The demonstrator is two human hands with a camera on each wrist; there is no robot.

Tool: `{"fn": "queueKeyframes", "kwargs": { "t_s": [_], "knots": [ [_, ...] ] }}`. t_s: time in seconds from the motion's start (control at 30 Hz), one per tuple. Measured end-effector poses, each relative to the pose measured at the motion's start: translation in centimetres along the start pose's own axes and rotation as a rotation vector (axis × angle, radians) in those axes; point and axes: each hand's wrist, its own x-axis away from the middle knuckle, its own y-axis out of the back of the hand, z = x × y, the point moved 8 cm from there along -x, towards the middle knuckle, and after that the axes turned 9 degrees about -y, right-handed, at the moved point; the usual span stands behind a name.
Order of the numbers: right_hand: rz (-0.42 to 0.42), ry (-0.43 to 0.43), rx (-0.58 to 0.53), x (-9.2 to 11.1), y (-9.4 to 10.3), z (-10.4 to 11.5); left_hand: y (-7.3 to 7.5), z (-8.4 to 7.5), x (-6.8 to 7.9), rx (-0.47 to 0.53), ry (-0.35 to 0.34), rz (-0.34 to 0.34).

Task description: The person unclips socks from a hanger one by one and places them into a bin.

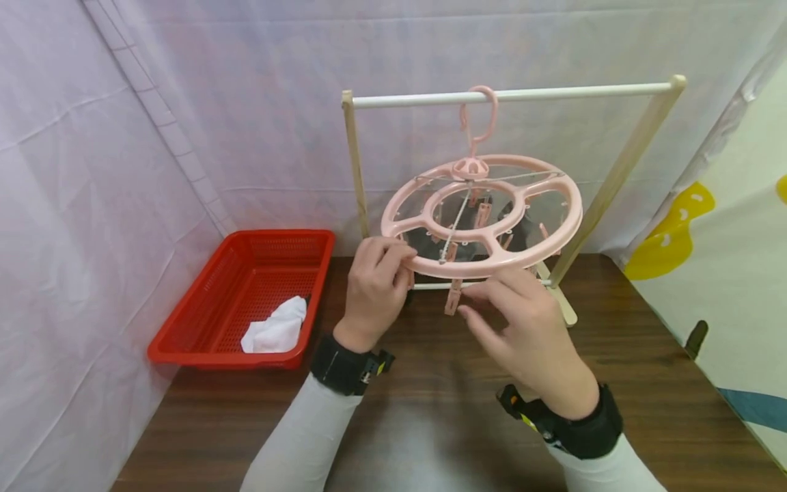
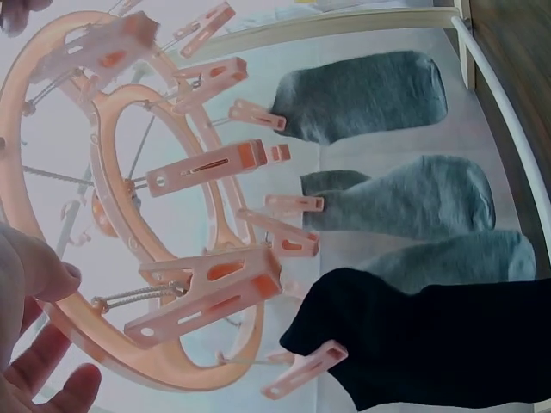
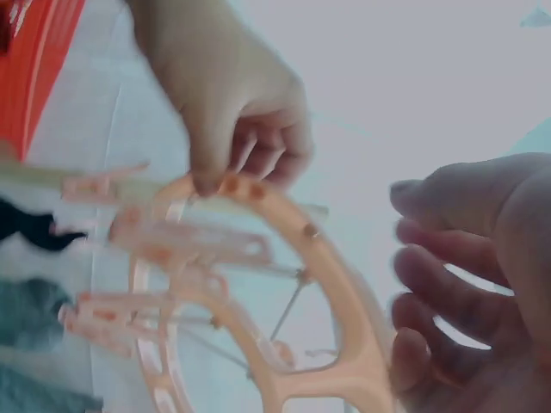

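A pink round clip hanger [image 1: 476, 236] hangs by its hook from a rack's white bar. My left hand [image 1: 378, 283] pinches its near-left rim, thumb on top in the right wrist view. My right hand [image 1: 529, 328] is by the near rim, its fingers loosely bent beside a dangling pink clothespin [image 1: 453, 298]; a gap shows between fingertips and clothespin. In the left wrist view, clothespins hold a black sock [image 2: 439, 344] and several grey socks [image 2: 366, 95]. Empty clothespins [image 2: 207, 168] hang among them.
On the left of the brown table [image 1: 406, 410] stands a red basket [image 1: 240, 361] with a white cloth [image 1: 279, 328] inside. The rack [image 1: 639, 140] has wooden side posts and a white top bar [image 1: 572, 92]. White curtain-like sheets hang behind and at the left.
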Motion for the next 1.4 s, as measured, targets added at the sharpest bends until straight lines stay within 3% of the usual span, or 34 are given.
{"fn": "queueKeyframes", "kwargs": {
  "t_s": [0.17, 0.33, 0.57, 0.83, 0.97, 1.13, 1.4],
  "knots": [
    [-0.214, 0.102, 0.026, -0.3, 0.6, 0.4, 0.1, -0.6, -0.2, -0.001, -0.043, -0.001],
    [-0.314, 0.112, 0.092, -0.1, 0.3, -0.4, 0.5, -1.4, -0.5, -0.011, -0.067, -0.002],
    [-0.339, 0.107, 0.152, 0.1, -0.5, -1.1, 0.9, -2.2, -0.9, -0.024, -0.090, -0.003],
    [-0.452, 0.014, 0.200, 0.2, -0.1, -1.2, 0.6, -2.9, -0.9, -0.028, -0.083, 0.010],
    [-0.458, -0.011, 0.183, 0.1, 0.3, -1.3, 0.7, -3.0, -0.9, -0.041, -0.080, -0.009],
    [-0.447, -0.042, 0.137, -0.1, 1.1, -1.9, 0.8, -2.3, -0.9, -0.051, -0.055, -0.029],
    [-0.413, -0.085, 0.101, -0.3, 1.7, -3.0, 1.0, -0.1, -0.5, -0.040, 0.022, 0.010]
  ]
}}
